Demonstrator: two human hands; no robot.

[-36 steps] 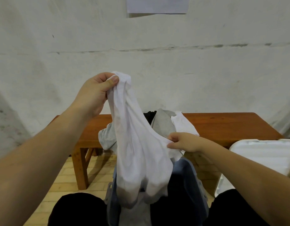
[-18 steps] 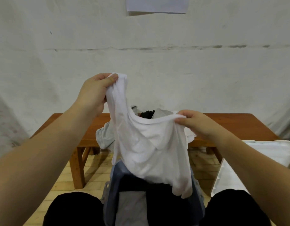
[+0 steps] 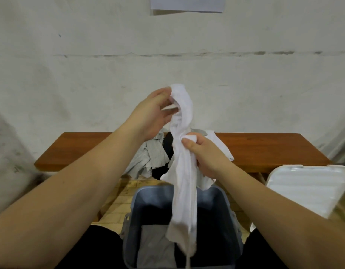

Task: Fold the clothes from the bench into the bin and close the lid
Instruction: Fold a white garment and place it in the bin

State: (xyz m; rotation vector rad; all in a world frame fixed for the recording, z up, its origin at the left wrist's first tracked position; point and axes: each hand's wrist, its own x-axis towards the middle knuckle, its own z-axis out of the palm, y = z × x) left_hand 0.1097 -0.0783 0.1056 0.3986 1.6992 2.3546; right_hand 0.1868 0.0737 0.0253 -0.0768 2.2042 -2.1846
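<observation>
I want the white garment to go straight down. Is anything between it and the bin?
Nothing visible: the white garment hangs over the open bin; the lid lies off to the right.

Bare forearms (image 3: 74,191), no sleeves; black trousers (image 3: 101,247)
</observation>
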